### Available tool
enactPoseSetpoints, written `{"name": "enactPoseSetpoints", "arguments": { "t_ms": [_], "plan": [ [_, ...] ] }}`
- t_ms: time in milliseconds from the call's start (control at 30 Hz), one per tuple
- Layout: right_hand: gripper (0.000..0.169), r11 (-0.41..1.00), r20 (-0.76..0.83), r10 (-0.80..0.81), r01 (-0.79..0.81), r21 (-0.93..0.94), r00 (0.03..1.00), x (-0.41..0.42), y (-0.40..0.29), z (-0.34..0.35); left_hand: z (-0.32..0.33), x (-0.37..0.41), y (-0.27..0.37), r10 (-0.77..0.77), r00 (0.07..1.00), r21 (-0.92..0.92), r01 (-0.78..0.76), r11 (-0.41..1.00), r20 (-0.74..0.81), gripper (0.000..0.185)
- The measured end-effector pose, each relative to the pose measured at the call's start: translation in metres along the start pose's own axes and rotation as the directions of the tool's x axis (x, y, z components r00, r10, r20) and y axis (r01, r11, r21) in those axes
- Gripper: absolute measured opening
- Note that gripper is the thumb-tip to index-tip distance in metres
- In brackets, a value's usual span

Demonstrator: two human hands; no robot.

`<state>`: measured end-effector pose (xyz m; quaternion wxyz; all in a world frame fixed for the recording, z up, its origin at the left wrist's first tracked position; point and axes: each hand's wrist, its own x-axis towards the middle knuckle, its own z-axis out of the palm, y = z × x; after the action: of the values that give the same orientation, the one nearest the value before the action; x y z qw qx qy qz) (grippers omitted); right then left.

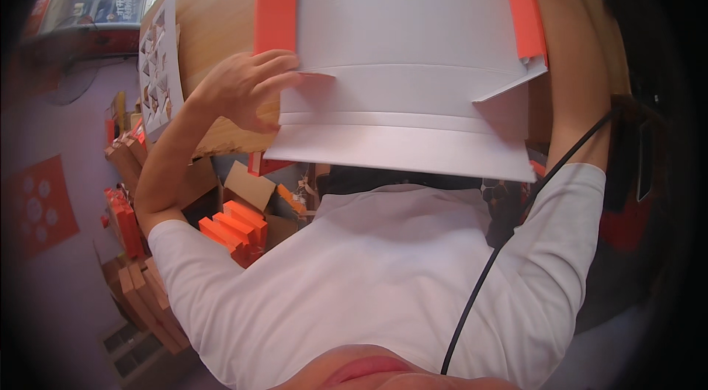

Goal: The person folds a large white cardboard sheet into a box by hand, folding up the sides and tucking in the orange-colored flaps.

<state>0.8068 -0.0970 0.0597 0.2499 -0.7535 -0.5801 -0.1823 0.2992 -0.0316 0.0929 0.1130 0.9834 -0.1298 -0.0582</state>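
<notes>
A partly folded cardboard box, white inside with orange-red side walls, lies before me and overhangs the table's near edge. Its white front panel slopes toward my shirt. My left hand is at the near left corner, fingertips on the left side wall and beside a small corner tab. The thumb is bent near the front panel's left edge. At the right corner another tab angles inward. My right forearm runs along the right wall; the right hand is out of view past the top.
The wooden table has a chipped near edge. A printed sheet with pictures hangs over its left side. Below stand open cartons and several orange boxes. Flat brown cartons lean at lower left. A black cable crosses my shirt.
</notes>
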Motion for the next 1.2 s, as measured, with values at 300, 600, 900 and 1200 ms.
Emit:
{"name": "enactPoseSetpoints", "arguments": {
  "t_ms": [300,600,900,1200],
  "plan": [
    [0.045,0.984,0.101,0.129,-0.14,0.112,0.986,-0.025,0.0,-0.018,0.008,-0.015,-0.002,0.01,0.999,0.066,-0.006,0.998,-0.053,0.089],
    [0.047,0.974,0.151,0.18,-0.198,0.111,0.972,-0.072,0.007,-0.031,-0.008,-0.005,0.039,-0.093,0.996,0.007,0.093,0.996,0.001,0.086],
    [0.051,0.97,0.175,0.201,-0.22,0.1,0.964,-0.096,0.008,-0.041,-0.004,0.009,0.075,-0.373,0.926,-0.188,0.357,0.915,-0.056,0.078],
    [0.054,0.967,0.183,0.216,-0.235,0.093,0.959,-0.106,0.009,-0.045,-0.001,0.022,0.102,-0.564,0.817,0.037,0.571,0.82,-0.121,0.035]
  ]
}}
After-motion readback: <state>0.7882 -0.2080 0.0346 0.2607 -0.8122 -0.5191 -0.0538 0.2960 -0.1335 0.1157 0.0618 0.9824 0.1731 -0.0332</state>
